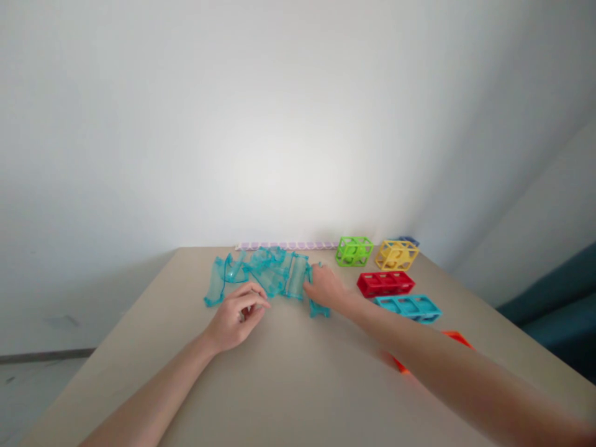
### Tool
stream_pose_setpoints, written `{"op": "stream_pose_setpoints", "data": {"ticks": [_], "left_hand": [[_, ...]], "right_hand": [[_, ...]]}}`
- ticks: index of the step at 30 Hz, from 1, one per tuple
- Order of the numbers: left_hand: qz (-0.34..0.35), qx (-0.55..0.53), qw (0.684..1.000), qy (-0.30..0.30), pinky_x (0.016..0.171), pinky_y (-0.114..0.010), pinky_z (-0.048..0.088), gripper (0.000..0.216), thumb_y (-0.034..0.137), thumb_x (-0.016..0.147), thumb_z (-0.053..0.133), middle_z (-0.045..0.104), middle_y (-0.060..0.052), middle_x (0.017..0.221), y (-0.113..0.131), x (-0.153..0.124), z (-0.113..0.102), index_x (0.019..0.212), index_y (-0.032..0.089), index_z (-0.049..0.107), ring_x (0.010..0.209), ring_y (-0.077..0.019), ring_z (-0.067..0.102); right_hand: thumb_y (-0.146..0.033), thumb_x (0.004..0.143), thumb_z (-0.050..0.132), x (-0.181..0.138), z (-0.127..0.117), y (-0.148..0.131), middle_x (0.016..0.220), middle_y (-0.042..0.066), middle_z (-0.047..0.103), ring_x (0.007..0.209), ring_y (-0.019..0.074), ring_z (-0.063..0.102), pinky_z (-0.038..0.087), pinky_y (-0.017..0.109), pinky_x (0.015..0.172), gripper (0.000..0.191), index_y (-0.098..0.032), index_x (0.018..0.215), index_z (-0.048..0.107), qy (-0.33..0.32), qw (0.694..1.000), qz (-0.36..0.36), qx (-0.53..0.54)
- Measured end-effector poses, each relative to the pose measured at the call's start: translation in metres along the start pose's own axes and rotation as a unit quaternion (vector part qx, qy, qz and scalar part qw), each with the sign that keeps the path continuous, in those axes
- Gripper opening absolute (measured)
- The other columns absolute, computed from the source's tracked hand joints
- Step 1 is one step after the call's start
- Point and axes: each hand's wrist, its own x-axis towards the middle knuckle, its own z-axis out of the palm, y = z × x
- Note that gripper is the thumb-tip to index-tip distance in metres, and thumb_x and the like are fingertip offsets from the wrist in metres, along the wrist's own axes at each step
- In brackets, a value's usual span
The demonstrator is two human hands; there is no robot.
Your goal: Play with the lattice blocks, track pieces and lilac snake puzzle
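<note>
Head view shows both bare hands over the far half of the surface (279, 385), and the right one is busy. The fingers of the right hand (326, 287) are bent closely together over an upright-looking translucent teal plastic piece (319, 309), near the middle of the far edge; they touch it, but the contact is covered, so I cannot tell if they pinch it firmly or only press. Just beside it, toward the left corner, a flat ribbed teal panel (295, 276) is lying next to the cluster of teal pieces (270, 264).

To handle this piece well, I think it is better to hold it by its solid sides, with light and even pressure, because thin clear plastic may slip or tip. The wrist should keep low, so that the panel is not pushed.

The fingers of the left hand (233, 316) are loosely curved, with a small gap to the thumb, and I see nothing in them. This hand, near the cluster, could steady the neighbours. The right forearm passes close to the cyan frame block (408, 308) and covers part of the orange one (459, 338); a higher elbow would be safer.
</note>
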Motion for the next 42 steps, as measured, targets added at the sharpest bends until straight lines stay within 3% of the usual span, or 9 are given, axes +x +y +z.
{"op": "stream_pose_setpoints", "data": {"ticks": [5, 11, 18, 21, 28, 32, 36, 39, 42], "left_hand": [[-0.003, 0.001, 1.0, 0.001, 0.059, -0.021, 0.046, 0.016, 0.019, 0.088, 0.051, 0.057, -0.008, 0.098, 0.001, -0.001, 0.0, 0.088, 0.016, 0.067, 0.07, -0.0098, 0.055], [-0.005, 0.002, 1.0, 0.003, 0.059, -0.021, 0.046, 0.016, 0.017, 0.087, 0.052, 0.057, -0.007, 0.097, 0.002, 0.001, 0.001, 0.087, 0.016, 0.068, 0.066, -0.0085, 0.053], [-0.003, 0.001, 1.0, 0.005, 0.057, -0.021, 0.045, 0.016, 0.018, 0.087, 0.052, 0.057, -0.007, 0.098, 0.002, 0.001, 0.0, 0.087, 0.016, 0.067, 0.064, -0.0078, 0.052], [-0.004, 0.005, 1.0, 0.005, 0.058, -0.021, 0.046, 0.015, 0.018, 0.087, 0.052, 0.057, -0.007, 0.098, 0.002, 0.001, -0.001, 0.086, 0.016, 0.067, 0.065, -0.0081, 0.052], [-0.004, 0.002, 1.0, 0.0, 0.059, -0.021, 0.047, 0.016, 0.02, 0.088, 0.051, 0.058, -0.008, 0.099, 0.001, 0.001, 0.0, 0.086, 0.016, 0.067, 0.066, -0.0088, 0.054], [-0.005, 0.003, 1.0, -0.001, 0.058, -0.021, 0.046, 0.016, 0.019, 0.087, 0.052, 0.058, -0.008, 0.098, 0.004, 0.001, -0.001, 0.086, 0.016, 0.067, 0.065, -0.0091, 0.054], [-0.004, 0.003, 1.0, 0.002, 0.058, -0.021, 0.046, 0.015, 0.018, 0.087, 0.052, 0.058, -0.008, 0.098, 0.005, 0.001, -0.002, 0.087, 0.016, 0.067, 0.068, -0.0097, 0.055], [-0.004, 0.0, 1.0, -0.001, 0.058, -0.021, 0.046, 0.015, 0.018, 0.087, 0.052, 0.058, -0.008, 0.098, 0.003, 0.001, -0.001, 0.087, 0.015, 0.067, 0.067, -0.0091, 0.054], [-0.008, -0.002, 1.0, -0.002, 0.058, -0.021, 0.046, 0.016, 0.019, 0.087, 0.052, 0.057, -0.008, 0.099, 0.001, 0.001, 0.0, 0.087, 0.016, 0.068, 0.066, -0.0092, 0.054]], "right_hand": [[-0.026, 0.081, 0.051, 0.007, 0.003, -0.014, 0.106, 0.019, 0.068, 0.098, 0.0271, 0.066, 0.049, 0.03, 0.079, 0.034, -0.01, 0.11, 0.06, 0.0, 1.0, -0.019, 0.006], [-0.018, 0.078, 0.053, 0.027, -0.007, 0.016, 0.106, 0.024, 0.067, 0.098, 0.0323, 0.066, 0.05, 0.036, 0.077, 0.032, -0.007, 0.107, 0.061, -0.003, 0.999, 0.023, -0.025], [-0.026, 0.082, 0.054, 0.045, -0.003, 0.034, 0.111, 0.021, 0.067, 0.106, 0.0311, 0.064, 0.049, 0.034, 0.082, 0.037, -0.01, 0.115, 0.059, -0.008, 0.999, 0.007, -0.034], [-0.02, 0.078, 0.057, 0.047, -0.005, 0.037, 0.111, 0.021, 0.067, 0.104, 0.0311, 0.064, 0.049, 0.033, 0.081, 0.04, -0.009, 0.116, 0.058, -0.021, 0.999, -0.027, -0.04], [-0.005, 0.073, 0.057, 0.043, -0.009, 0.05, 0.134, 0.015, 0.055, 0.119, 0.024, 0.056, 0.043, 0.028, 0.094, 0.072, -0.014, 0.142, 0.038, -0.044, 0.985, -0.165, -0.039], [-0.019, 0.075, 0.068, 0.039, -0.025, 0.061, 0.133, 0.007, 0.057, 0.117, 0.0201, 0.055, 0.041, 0.026, 0.097, 0.073, -0.025, 0.142, 0.04, -0.035, 0.974, -0.222, -0.034], [-0.034, 0.092, 0.05, 0.047, -0.048, 0.087, 0.131, 0.012, 0.056, 0.122, 0.0248, 0.048, 0.031, 0.038, 0.105, 0.047, -0.022, 0.137, 0.047, 0.051, 0.983, -0.172, -0.047], [-0.041, 0.092, 0.048, 0.055, -0.052, 0.113, 0.134, 0.02, 0.05, 0.122, 0.0336, 0.045, 0.029, 0.049, 0.104, 0.051, -0.016, 0.137, 0.049, 0.1, 0.988, -0.095, -0.068], [-0.045, 0.09, 0.053, 0.059, -0.043, 0.134, 0.129, 0.019, 0.054, 0.119, 0.032, 0.048, 0.033, 0.045, 0.103, 0.054, -0.015, 0.135, 0.05, 0.101, 0.989, -0.062, -0.085]]}}
